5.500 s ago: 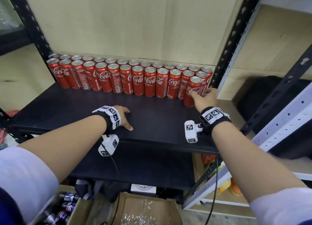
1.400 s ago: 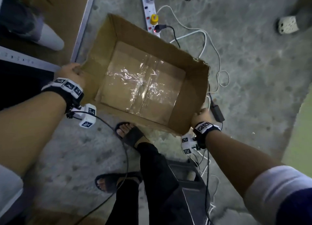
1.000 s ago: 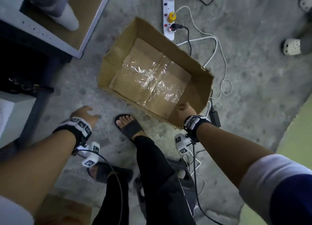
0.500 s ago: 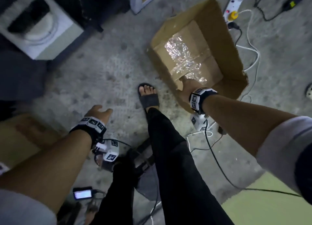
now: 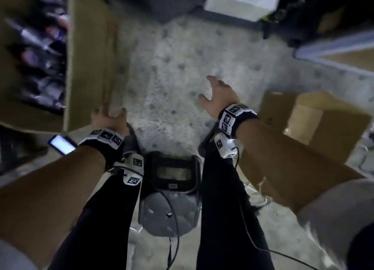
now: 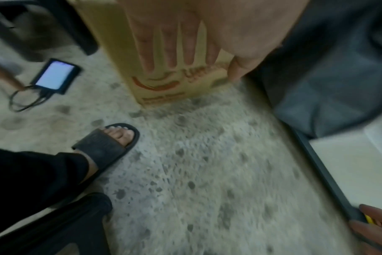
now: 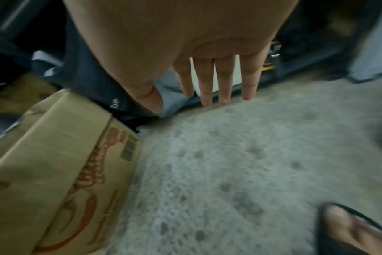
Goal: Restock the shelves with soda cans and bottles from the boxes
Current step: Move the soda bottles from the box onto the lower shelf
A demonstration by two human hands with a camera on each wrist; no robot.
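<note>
A: What does the full cardboard box (image 5: 89, 53) look like?

B: Brown corrugated card, open at the top, standing on the speckled concrete floor (image 5: 182, 77) toward its left edge in the head view. Its side carries a red printed logo and a barcode. Inside lie dark cans or bottles (image 5: 40, 53) with purple and silver glints, too blurred to count or to tell apart.

A: And the hands?

B: The left hand (image 5: 109, 118) is laid flat against the near side of that box, fingers (image 6: 170, 48) straight and together, thumb spread at the corner; it curls round nothing. The right hand (image 5: 218, 95) is spread in the air above the bare floor, fingers straight, holding nothing.

A: How many boxes?

B: Two. The second box (image 5: 315, 126) sits at the floor's right edge, behind the right forearm; no cans show in it.

A: Anything else down there?

B: One lit phone (image 5: 61, 144) with a cable beside the full box, and a dark stool (image 5: 172, 188) between the person's legs.
</note>
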